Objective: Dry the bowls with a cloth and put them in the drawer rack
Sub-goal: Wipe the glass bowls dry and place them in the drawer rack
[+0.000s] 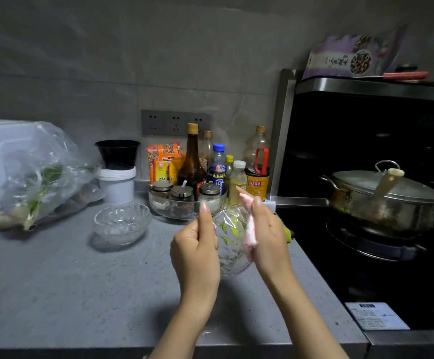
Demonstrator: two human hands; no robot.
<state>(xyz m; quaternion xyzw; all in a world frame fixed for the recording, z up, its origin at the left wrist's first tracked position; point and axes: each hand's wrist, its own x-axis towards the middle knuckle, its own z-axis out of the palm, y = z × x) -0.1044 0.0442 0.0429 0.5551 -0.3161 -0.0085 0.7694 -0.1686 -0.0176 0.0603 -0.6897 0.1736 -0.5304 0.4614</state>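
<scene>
Head view: a grey speckled bench (68,294) runs under a grey tiled wall (107,60), with a black stove (366,268) at right carrying one lidded pot (387,203). There are two clear cut-glass bowls. One bowl (230,244) is held tilted above the bench, the left hand (195,252) gripping its rim and the right hand (267,237) pinching one pink-white cloth (249,231) against it. The other bowl (121,225) stands on the bench, left.

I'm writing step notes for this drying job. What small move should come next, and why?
Probably turn the glass bowl slightly in the left hand, so the cloth in the right hand meets a fresh patch: the cloth touches only one side of it, and a second bowl sits on the counter.
</scene>
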